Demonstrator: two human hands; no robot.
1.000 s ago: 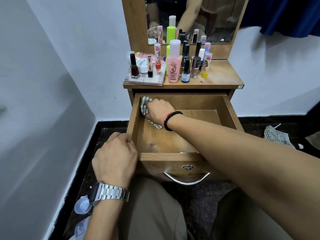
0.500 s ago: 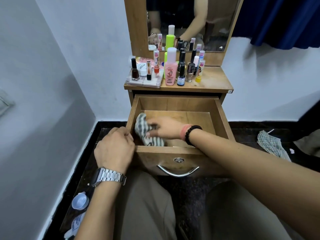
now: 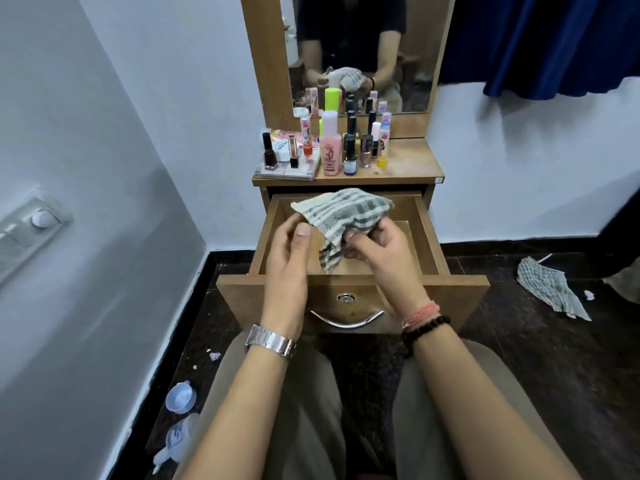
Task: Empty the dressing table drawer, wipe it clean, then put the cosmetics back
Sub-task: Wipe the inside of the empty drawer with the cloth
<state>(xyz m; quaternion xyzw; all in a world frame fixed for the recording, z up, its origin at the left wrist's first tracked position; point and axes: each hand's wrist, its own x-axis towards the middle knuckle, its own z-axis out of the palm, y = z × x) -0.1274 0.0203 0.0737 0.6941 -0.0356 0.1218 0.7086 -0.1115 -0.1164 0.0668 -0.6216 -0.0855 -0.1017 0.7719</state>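
We are holding the striped cloth (image 3: 341, 216) up over the open drawer (image 3: 431, 237), both hands raised above its front edge. Our right hand (image 3: 381, 252) is gripping the bunched lower end, fingers curled round the folds. Our left hand (image 3: 289, 251) is pinching the cloth's other edge between thumb and fingers, apparently; the fingertips are hidden behind the fabric, so we are judging that from the thumb's lie. We are likely refolding the cloth to a fresh face, or finishing with it; which, we cannot tell.

The drawer is standing pulled out and showing bare wood where it is not hidden by hands and cloth. Emptying looks done, wiping near its end.

The cosmetics (image 3: 329, 147) are crowding the left half of the table top (image 3: 408, 164) directly above the drawer: a pink bottle (image 3: 330, 157), a dark nail polish (image 3: 269, 152), small vials, a flat clear case beneath some of them. They are sitting close to the drawer, handy for the return.

Beyond the table top a mirror (image 3: 349, 46) is reflecting our hands and the cloth. To the right of the drawer, on the dark floor, a checked rag (image 3: 550, 289) is lying crumpled. To the left of the drawer, nearer us, a small lid (image 3: 180, 396) and a plastic bottle (image 3: 176, 438) are lying on the floor.

Our own forearms are crossing the drawer front, and the cloth needs setting down before we can lift bottles.
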